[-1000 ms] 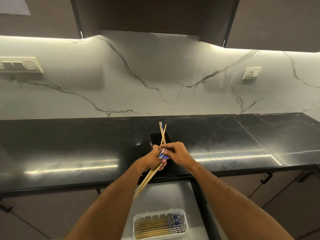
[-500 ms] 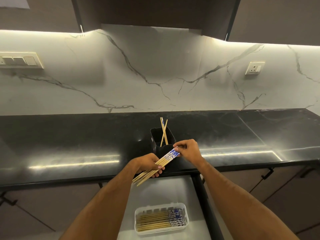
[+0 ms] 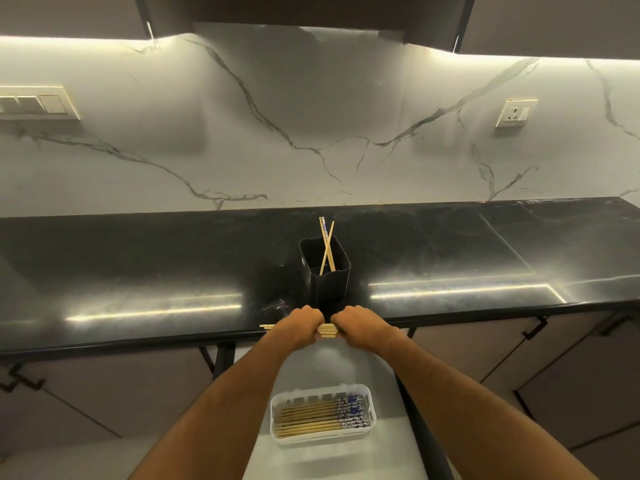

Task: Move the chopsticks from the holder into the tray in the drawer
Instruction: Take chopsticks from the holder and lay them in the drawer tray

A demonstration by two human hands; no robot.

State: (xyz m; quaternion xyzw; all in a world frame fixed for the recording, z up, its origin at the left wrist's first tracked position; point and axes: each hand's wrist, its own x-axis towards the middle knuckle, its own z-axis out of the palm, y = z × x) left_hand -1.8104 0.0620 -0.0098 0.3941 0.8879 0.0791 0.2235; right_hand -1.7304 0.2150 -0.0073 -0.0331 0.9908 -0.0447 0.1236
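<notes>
On the black tabletop [image 3: 138,265], near its front edge, the holder [image 3: 327,277] keeps two chopsticks [image 3: 326,245]. Left grip [image 3: 301,325] and right grip [image 3: 356,327] clasp a level chopstick bundle [image 3: 326,330] above the drawer's tray [image 3: 370,407].

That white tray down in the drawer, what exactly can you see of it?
The white tray is a shallow rectangular basket that looks like plastic, with rounded corners and slots along its far wall. It sits flat on the pale floor of the open drawer, below the counter edge. Inside, a row of chopsticks in the tray lies side by side, wooden ends left, blue-and-white patterned ends right. Neither hand touches it.
</notes>
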